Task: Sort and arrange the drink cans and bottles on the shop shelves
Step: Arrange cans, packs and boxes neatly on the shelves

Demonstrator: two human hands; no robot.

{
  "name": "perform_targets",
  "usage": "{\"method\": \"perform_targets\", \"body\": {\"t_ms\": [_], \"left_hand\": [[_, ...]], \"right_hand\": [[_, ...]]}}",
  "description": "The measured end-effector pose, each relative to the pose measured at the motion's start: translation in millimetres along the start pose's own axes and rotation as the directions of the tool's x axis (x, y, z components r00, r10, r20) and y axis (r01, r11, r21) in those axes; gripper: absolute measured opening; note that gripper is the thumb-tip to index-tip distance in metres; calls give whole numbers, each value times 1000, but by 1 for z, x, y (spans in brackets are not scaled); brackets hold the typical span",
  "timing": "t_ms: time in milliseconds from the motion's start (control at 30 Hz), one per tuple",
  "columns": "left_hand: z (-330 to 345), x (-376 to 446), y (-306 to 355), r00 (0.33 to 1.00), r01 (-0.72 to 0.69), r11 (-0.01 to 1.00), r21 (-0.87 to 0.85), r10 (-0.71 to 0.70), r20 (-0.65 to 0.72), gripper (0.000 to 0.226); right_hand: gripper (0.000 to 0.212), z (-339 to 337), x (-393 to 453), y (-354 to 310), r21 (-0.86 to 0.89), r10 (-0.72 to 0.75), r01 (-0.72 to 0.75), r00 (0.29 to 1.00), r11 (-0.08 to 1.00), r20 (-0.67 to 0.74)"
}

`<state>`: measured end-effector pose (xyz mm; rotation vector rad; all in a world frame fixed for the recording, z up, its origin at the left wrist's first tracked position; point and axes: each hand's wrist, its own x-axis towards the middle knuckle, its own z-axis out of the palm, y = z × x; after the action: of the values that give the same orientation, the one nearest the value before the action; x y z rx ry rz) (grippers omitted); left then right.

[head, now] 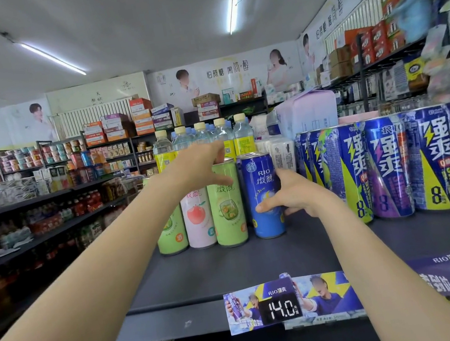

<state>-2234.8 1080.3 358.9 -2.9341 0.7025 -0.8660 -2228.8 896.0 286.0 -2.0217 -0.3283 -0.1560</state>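
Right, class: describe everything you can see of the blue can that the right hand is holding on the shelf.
The blue can is a tall, slim drink can, apparently metal, with a silvery rim on top. It is printed with "RIO", white Chinese characters and a pale yellow crescent. It stands upright on the dark shelf, rightmost of four slim cans, right beside the green can. The right hand grips its lower half, with the thumb across the front. More cans stand behind it.

Both hands point(204, 163) point(291, 194) outstretched, fingers curled.
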Motion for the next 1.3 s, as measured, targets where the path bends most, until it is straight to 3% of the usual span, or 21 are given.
{"method": "perform_targets", "body": {"t_ms": [233, 533, 600, 700, 767, 833, 967, 1100, 1300], "left_hand": [[11, 0, -11, 1000, 2, 983, -183, -7, -26, 44], [26, -15, -9, 984, -14, 986, -166, -16, -178, 48], [30, -26, -11, 937, 28, 976, -216, -101, -333, 57], [41, -52, -21, 748, 189, 923, -336, -357, -560, 74], [50, -70, -21, 675, 328, 839, -435, -530, -514, 88], [61, -82, -16, 656, 417, 725, -548, -657, -371, 98], [77, -87, -13, 667, 449, 541, -711, -733, -137, 107], [81, -84, -21, 701, 467, 573, -674, -704, -113, 111], [86, -84, -19, 697, 453, 588, -670, -702, -145, 108]], "right_hand": [[58, 7, 4, 1, -136, -81, 67, 992, 988, -96], [72, 15, 13, 4, -326, -159, 105, 977, 939, -145], [73, 15, 12, 5, -303, -147, 104, 981, 947, -124], [79, 13, 11, 5, -212, -146, 119, 982, 970, -117], [83, 13, 10, 2, -159, -163, 141, 977, 977, -135], [86, 15, 9, 0, -168, -193, 169, 971, 971, -140], [89, 19, 8, 0, -221, -212, 177, 967, 959, -142], [91, 22, 8, 1, -205, -203, 167, 964, 964, -169], [92, 24, 9, 1, -213, -198, 157, 963, 964, -185]]}}
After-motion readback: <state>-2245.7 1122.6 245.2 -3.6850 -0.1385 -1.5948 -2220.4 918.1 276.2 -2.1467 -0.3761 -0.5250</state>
